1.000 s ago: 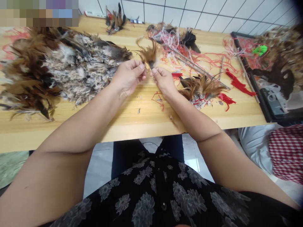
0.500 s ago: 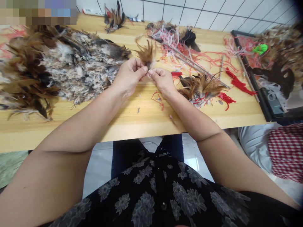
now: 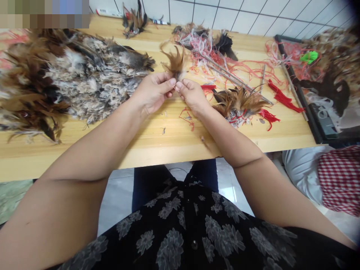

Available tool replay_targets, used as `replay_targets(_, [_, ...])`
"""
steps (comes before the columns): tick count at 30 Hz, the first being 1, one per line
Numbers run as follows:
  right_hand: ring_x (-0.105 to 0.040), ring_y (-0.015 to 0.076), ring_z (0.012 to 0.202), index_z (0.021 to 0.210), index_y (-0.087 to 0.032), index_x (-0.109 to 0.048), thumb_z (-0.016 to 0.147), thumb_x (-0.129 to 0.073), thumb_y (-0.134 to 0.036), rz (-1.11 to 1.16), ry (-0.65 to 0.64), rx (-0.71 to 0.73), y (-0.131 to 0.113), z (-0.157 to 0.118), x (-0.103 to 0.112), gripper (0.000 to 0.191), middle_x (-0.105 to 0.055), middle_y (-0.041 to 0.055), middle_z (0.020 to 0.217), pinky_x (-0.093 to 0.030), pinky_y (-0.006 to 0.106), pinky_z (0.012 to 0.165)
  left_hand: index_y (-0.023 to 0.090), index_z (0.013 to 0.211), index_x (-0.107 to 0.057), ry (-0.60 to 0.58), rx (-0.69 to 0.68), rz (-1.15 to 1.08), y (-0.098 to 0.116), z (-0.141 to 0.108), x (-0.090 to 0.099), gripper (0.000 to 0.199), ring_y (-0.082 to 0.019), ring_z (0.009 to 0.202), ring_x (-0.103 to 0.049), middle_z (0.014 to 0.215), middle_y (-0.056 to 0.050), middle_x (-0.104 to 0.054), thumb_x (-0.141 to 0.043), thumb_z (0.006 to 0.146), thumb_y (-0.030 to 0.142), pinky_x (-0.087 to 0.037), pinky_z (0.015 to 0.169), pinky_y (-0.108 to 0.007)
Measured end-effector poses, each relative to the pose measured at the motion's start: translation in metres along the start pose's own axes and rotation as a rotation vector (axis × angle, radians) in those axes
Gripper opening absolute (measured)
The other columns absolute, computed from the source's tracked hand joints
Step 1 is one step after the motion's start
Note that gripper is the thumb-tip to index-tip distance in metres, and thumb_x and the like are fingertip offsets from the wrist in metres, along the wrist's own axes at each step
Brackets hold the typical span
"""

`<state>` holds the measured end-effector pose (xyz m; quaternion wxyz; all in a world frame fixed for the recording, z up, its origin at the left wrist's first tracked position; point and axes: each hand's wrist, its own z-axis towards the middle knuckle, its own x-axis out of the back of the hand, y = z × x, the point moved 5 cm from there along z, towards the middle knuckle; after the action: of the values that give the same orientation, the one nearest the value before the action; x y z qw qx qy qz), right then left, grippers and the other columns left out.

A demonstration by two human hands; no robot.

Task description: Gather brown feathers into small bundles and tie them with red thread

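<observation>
Above the wooden table, a small bunch of brown feathers (image 3: pixel 174 63) points away from me, its quills pinched in my left hand (image 3: pixel 156 90). Thumb and forefinger of my right hand (image 3: pixel 192 93) are pressed together right at the base of the bunch, against the left fingertips. What the right fingers grip is too small and hidden to make out. To the right of that hand lies a pile of brown feather bunches (image 3: pixel 239 100) with red ties. A thin red string (image 3: pixel 187 117) rests on the table below the hands.
A large heap of grey and brown feathers (image 3: pixel 92 82) covers the table's left side. Tangled pink and white strings (image 3: pixel 201 45) and thin sticks (image 3: pixel 227 73) lie behind. Red string bundles (image 3: pixel 284 96) are at right, beside a black-edged tray (image 3: pixel 302 101) holding feathers and a phone (image 3: pixel 326 122).
Both hands stay together at the feather bunch's base. The left hand has turned slightly and its fingers have shifted; the right fingers have moved a little closer to the left thumb.
</observation>
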<state>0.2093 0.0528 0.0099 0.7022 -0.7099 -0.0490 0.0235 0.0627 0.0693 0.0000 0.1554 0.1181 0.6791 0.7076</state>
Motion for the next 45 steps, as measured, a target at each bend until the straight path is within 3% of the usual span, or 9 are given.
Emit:
replay_targets(3, [-0.033, 0.0065, 0.063, 0.07, -0.021, -0.047, 0.122, -0.064, -0.016, 0.074, -0.015, -0.062, -0.005, -0.005, -0.004, 0.055, -0.044, -0.0087, 0.064, -0.034, 0.019, 0.065, 0.03, 0.087, -0.068, -0.007, -0.008, -0.023, 0.0, 0.001, 0.004, 0.064, -0.036, 0.116, -0.079, 0.092, -0.006, -0.08, -0.11, 0.076, 0.076, -0.062, 0.101, -0.052])
replay_targets(10, [-0.036, 0.0069, 0.063, 0.076, -0.019, -0.063, 0.104, -0.095, -0.04, 0.076, -0.089, -0.023, 0.003, -0.002, -0.005, 0.048, -0.051, -0.0087, 0.065, -0.036, 0.02, 0.064, 0.029, 0.087, -0.062, -0.033, -0.017, 0.046, 0.002, 0.002, 0.005, 0.064, -0.042, 0.127, -0.077, 0.083, -0.007, -0.073, -0.104, 0.083, 0.077, -0.059, 0.1, -0.053])
replay_targets(17, [-0.066, 0.0089, 0.086, 0.081, -0.017, -0.072, 0.095, -0.103, -0.047, 0.109, -0.112, 0.004, -0.006, -0.001, 0.002, 0.046, -0.06, -0.0065, 0.071, -0.055, 0.019, 0.085, 0.034, 0.083, -0.066, 0.032, 0.011, -0.041, 0.001, 0.006, 0.012, 0.06, -0.041, 0.126, -0.075, 0.081, -0.006, -0.075, -0.108, 0.07, 0.075, -0.058, 0.098, -0.053])
replay_targets(21, [-0.07, 0.0126, 0.091, 0.085, -0.019, -0.073, 0.093, -0.104, -0.048, 0.027, -0.063, 0.062, -0.01, 0.001, 0.014, 0.043, -0.065, -0.0054, 0.074, -0.057, 0.021, 0.082, 0.03, 0.084, -0.067, 0.039, 0.007, -0.036, -0.002, 0.01, 0.02, 0.061, -0.04, 0.125, -0.077, 0.083, -0.006, -0.077, -0.11, 0.073, 0.072, -0.06, 0.096, -0.051])
replay_targets(26, [-0.061, 0.0099, 0.08, 0.079, -0.019, -0.067, 0.092, -0.105, -0.049, 0.005, -0.082, 0.055, -0.008, 0.003, 0.016, 0.05, -0.058, -0.0067, 0.068, -0.049, 0.019, 0.073, 0.029, 0.081, -0.066, 0.025, -0.021, 0.037, -0.005, 0.011, 0.018, 0.059, -0.037, 0.113, -0.079, 0.079, -0.005, -0.071, -0.109, 0.08, 0.069, -0.061, 0.094, -0.05])
replay_targets(30, [-0.045, 0.0054, 0.069, 0.076, -0.017, -0.063, 0.09, -0.107, -0.045, -0.021, -0.154, 0.016, 0.003, 0.006, 0.014, 0.054, -0.053, -0.008, 0.066, -0.037, 0.016, 0.064, 0.032, 0.081, -0.069, 0.055, -0.089, 0.081, 0.0, 0.008, 0.009, 0.051, -0.039, 0.118, -0.077, 0.079, -0.003, -0.073, -0.108, 0.077, 0.064, -0.059, 0.103, -0.054])
replay_targets(35, [-0.035, 0.0052, 0.062, 0.081, -0.018, -0.063, 0.106, -0.094, -0.039, 0.083, -0.131, -0.053, 0.015, 0.011, 0.016, 0.045, -0.049, -0.0086, 0.064, -0.025, 0.016, 0.057, 0.032, 0.083, -0.072, 0.085, -0.108, 0.115, 0.009, 0.003, 0.0, 0.051, -0.035, 0.103, -0.075, 0.077, -0.002, -0.072, -0.106, 0.078, 0.07, -0.06, 0.099, -0.054])
replay_targets(42, [-0.037, 0.0041, 0.056, 0.09, -0.019, -0.064, 0.119, -0.075, -0.023, 0.373, 0.001, -0.23, -0.01, 0.0, 0.014, 0.031, -0.044, -0.0106, 0.066, -0.027, 0.015, 0.055, 0.027, 0.092, -0.07, 0.03, -0.036, 0.041, 0.009, -0.002, -0.003, 0.048, -0.033, 0.105, -0.08, 0.089, -0.005, -0.073, -0.1, 0.098, 0.064, -0.063, 0.09, -0.046])
replay_targets(45, [-0.038, 0.003, 0.055, 0.091, -0.018, -0.064, 0.119, -0.072, -0.019, 0.45, 0.037, -0.265, -0.017, -0.004, 0.013, 0.029, -0.042, -0.0112, 0.066, -0.027, 0.014, 0.054, 0.026, 0.09, -0.073, 0.01, -0.06, 0.027, 0.008, -0.002, -0.006, 0.046, -0.029, 0.093, -0.078, 0.088, -0.004, -0.073, -0.105, 0.094, 0.059, -0.062, 0.085, -0.044])
